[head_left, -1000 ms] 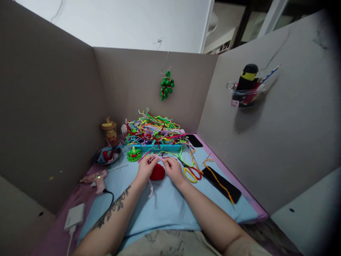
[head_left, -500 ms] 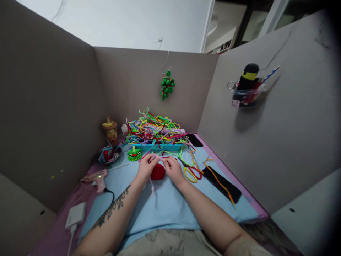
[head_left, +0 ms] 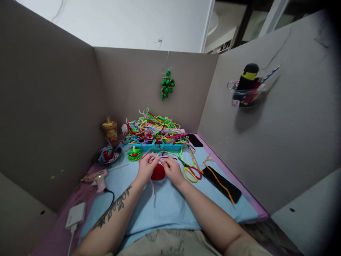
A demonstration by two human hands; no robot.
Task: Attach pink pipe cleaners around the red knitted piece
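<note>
Both hands meet over the light blue mat (head_left: 170,209). My left hand (head_left: 146,170) and my right hand (head_left: 172,170) are closed in pinches on a pale pink pipe cleaner (head_left: 152,186), whose loose end trails down toward me. Between and just under the hands lies a red fuzzy piece (head_left: 157,173). Whether the pipe cleaner is joined to it I cannot tell.
A heap of coloured pipe cleaners (head_left: 153,129) fills a teal tray (head_left: 157,146) behind. Scissors (head_left: 192,172), two dark phones (head_left: 222,184) (head_left: 194,140), a green figure (head_left: 134,154), a dish (head_left: 107,155), a pink glue gun (head_left: 97,178) and a white charger (head_left: 75,215) lie around. Cardboard walls enclose the desk.
Both hands have shifted very slightly; the dangling end of the pink pipe cleaner has swung a little. Otherwise nothing moved.
</note>
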